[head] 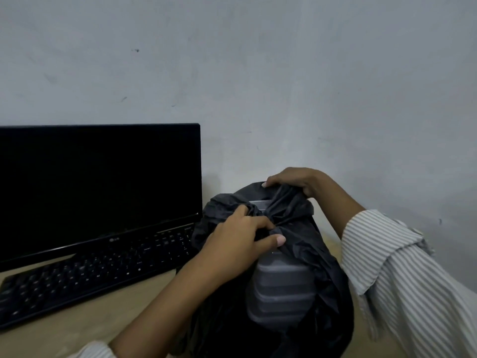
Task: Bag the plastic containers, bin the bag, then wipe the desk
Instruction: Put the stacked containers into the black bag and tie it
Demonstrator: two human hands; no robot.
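A black plastic bag (320, 275) stands on the wooden desk (111, 308), right of centre. Through its stretched side I see the ribbed shape of stacked plastic containers (280, 295); a pale container edge (259, 202) shows at the bag's mouth. My left hand (240, 241) pinches a bunched fold of the bag's near top. My right hand (294, 180) grips the far rim of the bag from above. Both hands hold the bag's top gathered together.
A dark monitor (98, 187) stands at the left against the grey wall (258, 73). A black keyboard (87, 272) lies in front of it, its right end close to the bag. Bare desk shows near the front left edge.
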